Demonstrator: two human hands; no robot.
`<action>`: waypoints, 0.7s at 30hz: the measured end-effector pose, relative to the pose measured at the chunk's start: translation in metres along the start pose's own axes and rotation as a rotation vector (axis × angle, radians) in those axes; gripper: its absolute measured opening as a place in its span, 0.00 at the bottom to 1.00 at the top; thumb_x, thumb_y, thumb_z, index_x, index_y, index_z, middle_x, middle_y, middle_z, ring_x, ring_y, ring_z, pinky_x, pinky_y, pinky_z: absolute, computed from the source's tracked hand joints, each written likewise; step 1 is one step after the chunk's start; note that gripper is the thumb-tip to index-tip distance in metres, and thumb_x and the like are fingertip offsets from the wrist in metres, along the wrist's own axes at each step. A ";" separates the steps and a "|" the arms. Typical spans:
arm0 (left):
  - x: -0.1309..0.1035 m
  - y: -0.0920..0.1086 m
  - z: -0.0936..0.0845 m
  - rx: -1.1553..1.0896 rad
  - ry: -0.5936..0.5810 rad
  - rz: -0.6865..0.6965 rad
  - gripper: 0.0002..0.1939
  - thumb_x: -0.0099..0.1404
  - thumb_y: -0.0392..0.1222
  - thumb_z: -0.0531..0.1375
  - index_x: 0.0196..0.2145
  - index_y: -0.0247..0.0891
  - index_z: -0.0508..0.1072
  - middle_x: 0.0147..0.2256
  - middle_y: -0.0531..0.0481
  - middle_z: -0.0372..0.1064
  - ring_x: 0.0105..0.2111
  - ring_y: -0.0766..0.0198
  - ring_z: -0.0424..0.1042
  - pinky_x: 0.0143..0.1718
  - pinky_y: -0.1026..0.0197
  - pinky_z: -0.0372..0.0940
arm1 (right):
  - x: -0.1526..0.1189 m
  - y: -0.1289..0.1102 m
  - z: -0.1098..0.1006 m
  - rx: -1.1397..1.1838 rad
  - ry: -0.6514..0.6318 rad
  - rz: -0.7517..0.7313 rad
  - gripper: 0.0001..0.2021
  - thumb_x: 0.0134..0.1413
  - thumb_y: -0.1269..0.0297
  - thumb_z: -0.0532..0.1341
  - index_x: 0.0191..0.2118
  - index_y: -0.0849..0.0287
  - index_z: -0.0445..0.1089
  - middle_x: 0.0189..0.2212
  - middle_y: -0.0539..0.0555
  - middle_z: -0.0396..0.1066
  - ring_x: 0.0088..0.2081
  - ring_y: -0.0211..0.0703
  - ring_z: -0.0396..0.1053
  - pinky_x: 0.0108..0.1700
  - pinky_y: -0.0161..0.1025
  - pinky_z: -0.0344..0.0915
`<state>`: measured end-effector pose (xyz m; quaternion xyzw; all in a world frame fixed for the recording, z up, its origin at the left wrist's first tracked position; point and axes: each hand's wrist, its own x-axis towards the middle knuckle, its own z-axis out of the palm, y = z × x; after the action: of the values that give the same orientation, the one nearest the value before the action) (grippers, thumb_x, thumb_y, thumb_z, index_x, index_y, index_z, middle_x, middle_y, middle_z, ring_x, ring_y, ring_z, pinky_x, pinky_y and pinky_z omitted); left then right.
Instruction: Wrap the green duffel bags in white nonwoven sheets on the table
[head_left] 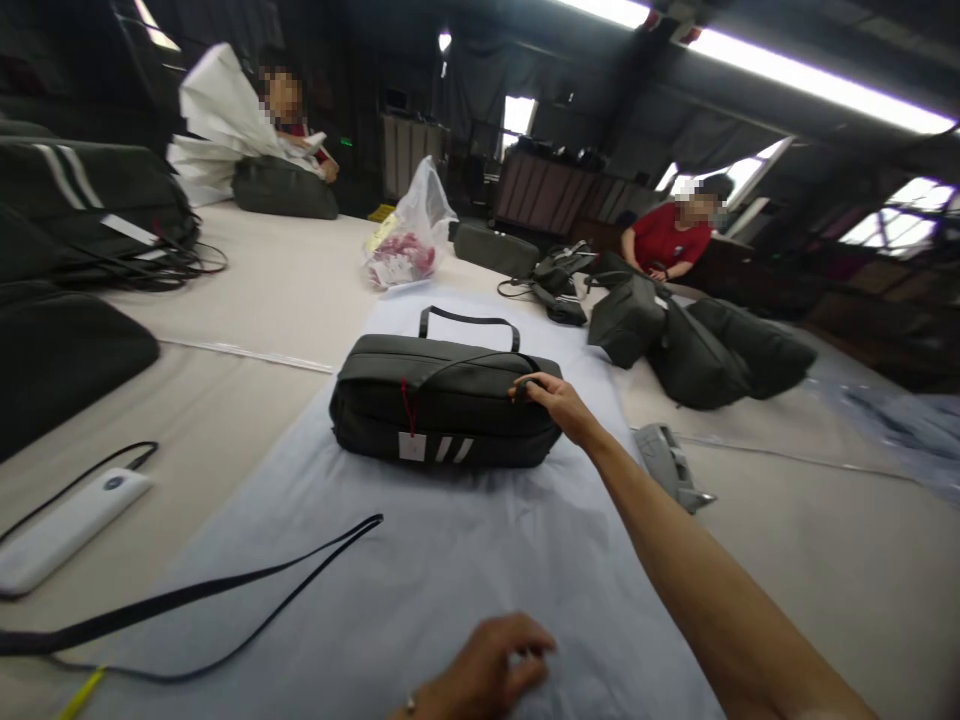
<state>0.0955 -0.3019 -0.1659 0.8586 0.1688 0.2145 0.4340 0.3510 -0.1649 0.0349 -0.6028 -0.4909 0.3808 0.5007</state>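
A dark green duffel bag (390, 400) lies lengthwise across a pale blue sheet (360, 590). It has two white stripes, a white tag (412, 446) on a red cord, and a black handle (472, 319) standing up behind it. My right hand (546, 395) is closed in a pinch on a black strap at the bag's right top end. My left hand (491, 665) is in front of the bag, near the bottom edge, slightly blurred. Its fingers are curved and apart, with nothing between them.
Left lie a looped black strap (225, 590), a white power bank (75, 530) with cable and more dark bags (82, 200). A grey tape dispenser (664, 465) sits right. Beyond are a plastic bag (409, 240), several dark bags (697, 350) and two people (671, 235).
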 end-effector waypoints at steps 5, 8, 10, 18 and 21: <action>0.040 -0.046 -0.125 -0.401 0.766 -0.570 0.22 0.68 0.52 0.51 0.54 0.39 0.65 0.51 0.41 0.71 0.49 0.53 0.73 0.51 0.49 0.70 | -0.018 -0.010 -0.039 -0.090 0.285 -0.073 0.22 0.56 0.51 0.59 0.50 0.62 0.71 0.47 0.59 0.75 0.48 0.43 0.72 0.53 0.44 0.64; 0.050 -0.079 -0.183 -0.329 1.059 -0.675 0.27 0.68 0.48 0.50 0.62 0.37 0.53 0.63 0.37 0.55 0.62 0.53 0.59 0.62 0.47 0.56 | -0.047 0.020 -0.060 -0.211 0.609 -0.045 0.27 0.61 0.49 0.47 0.54 0.64 0.67 0.52 0.62 0.71 0.53 0.44 0.68 0.56 0.46 0.63; 0.051 -0.095 -0.205 -0.274 1.138 -0.711 0.31 0.66 0.44 0.50 0.64 0.36 0.48 0.66 0.36 0.48 0.65 0.53 0.52 0.64 0.49 0.53 | -0.066 0.057 -0.062 -0.306 0.702 0.042 0.30 0.59 0.48 0.46 0.56 0.67 0.65 0.55 0.66 0.68 0.56 0.49 0.66 0.58 0.49 0.61; 0.044 -0.133 -0.228 0.140 0.983 -0.774 0.31 0.65 0.36 0.50 0.63 0.23 0.53 0.66 0.28 0.46 0.68 0.48 0.43 0.67 0.43 0.40 | -0.095 0.202 -0.001 -0.636 0.478 0.186 0.32 0.51 0.46 0.49 0.55 0.62 0.67 0.62 0.66 0.59 0.67 0.62 0.47 0.67 0.60 0.40; 0.025 -0.148 -0.228 0.281 0.861 -0.788 0.27 0.62 0.32 0.50 0.59 0.23 0.60 0.66 0.27 0.48 0.68 0.46 0.40 0.66 0.37 0.34 | -0.110 0.244 -0.001 -0.708 0.351 0.137 0.33 0.50 0.41 0.49 0.48 0.63 0.73 0.59 0.72 0.62 0.66 0.72 0.48 0.64 0.69 0.37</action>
<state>-0.0166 -0.0525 -0.1603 0.6164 0.6619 0.3414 0.2558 0.3786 -0.2766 -0.2072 -0.8253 -0.4575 0.1118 0.3116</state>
